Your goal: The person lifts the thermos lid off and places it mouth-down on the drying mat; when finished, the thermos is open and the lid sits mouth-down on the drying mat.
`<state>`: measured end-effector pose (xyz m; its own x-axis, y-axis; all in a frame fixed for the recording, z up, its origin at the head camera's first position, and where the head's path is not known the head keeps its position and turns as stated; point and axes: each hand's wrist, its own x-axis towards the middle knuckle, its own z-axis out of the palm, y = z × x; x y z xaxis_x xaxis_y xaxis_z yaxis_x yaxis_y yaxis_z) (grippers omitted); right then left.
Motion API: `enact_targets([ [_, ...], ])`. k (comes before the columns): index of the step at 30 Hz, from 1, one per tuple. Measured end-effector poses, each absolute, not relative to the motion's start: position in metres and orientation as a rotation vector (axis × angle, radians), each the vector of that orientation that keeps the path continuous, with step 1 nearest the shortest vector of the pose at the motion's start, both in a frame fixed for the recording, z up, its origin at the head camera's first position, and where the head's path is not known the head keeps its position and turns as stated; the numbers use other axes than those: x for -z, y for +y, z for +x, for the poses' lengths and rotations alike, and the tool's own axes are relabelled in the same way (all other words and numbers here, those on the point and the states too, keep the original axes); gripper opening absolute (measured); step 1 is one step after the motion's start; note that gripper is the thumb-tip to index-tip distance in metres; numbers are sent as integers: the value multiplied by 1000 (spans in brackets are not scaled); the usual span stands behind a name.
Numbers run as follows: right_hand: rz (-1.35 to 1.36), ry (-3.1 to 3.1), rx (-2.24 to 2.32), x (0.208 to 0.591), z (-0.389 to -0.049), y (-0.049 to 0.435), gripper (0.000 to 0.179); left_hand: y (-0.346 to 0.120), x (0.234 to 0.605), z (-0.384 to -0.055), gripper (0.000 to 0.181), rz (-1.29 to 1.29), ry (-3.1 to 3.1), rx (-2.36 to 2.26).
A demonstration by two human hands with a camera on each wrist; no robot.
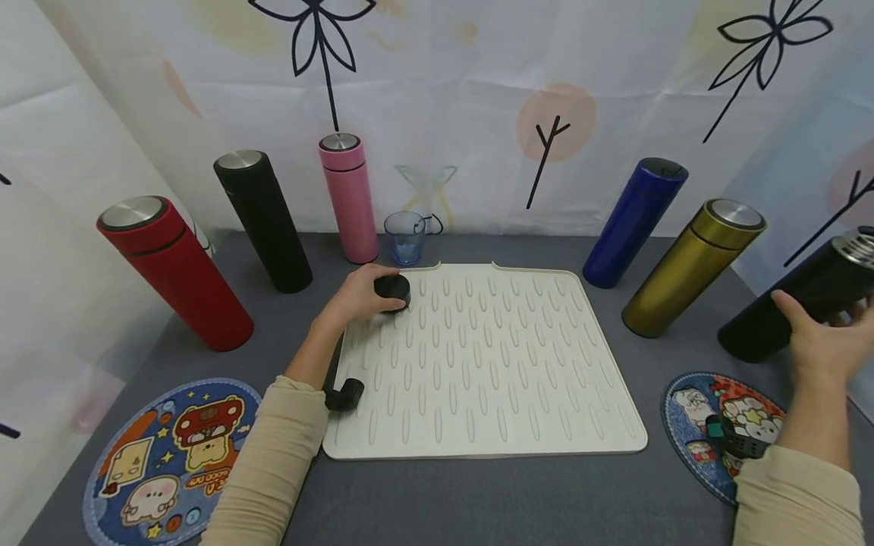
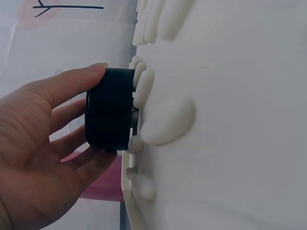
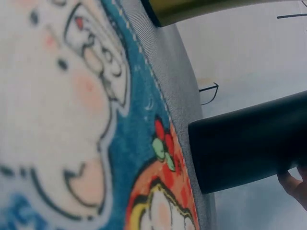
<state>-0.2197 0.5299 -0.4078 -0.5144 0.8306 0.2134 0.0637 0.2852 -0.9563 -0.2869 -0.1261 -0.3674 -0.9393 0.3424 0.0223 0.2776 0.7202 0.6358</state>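
Observation:
At the far left corner of the white ridged mat (image 1: 492,364), my left hand (image 1: 360,296) pinches a round black bottle lid (image 1: 392,285) between thumb and fingers. In the left wrist view the lid (image 2: 109,109) sits against the mat's raised ridges. On the right, my right hand (image 1: 829,345) grips a black thermos bottle (image 1: 771,322), whose lidless top shows a bare metal neck. The bottle's base is at the table in the right wrist view, where only some fingertips (image 3: 293,184) show at the edge.
Red (image 1: 180,269), black (image 1: 265,224) and pink (image 1: 350,201) thermoses stand left and back, near a clear blue cup (image 1: 407,241). Blue (image 1: 633,224) and gold (image 1: 690,269) ones stand right. Cartoon placemats lie left (image 1: 171,462) and right (image 1: 696,409). Dark wrist-camera parts overlap the mat's left edge.

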Motion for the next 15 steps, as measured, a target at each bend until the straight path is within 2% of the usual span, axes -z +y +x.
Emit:
enact_targets([
  [4, -801, -1816, -1259, 405, -219, 523, 88, -126, 368, -287, 65, 503, 2822, -1015],
  [8, -805, -1705, -1355, 376, -205, 486, 83, -126, 368, -286, 65, 505, 2829, -1015],
  [12, -712, -1474, -1515, 342, -189, 443, 65, -127, 368, -285, 65, 497, 2830, -1018],
  [15, -631, -1333, -1595, 327, -184, 428, 50, -127, 368, -285, 64, 483, 2827, -1023],
])
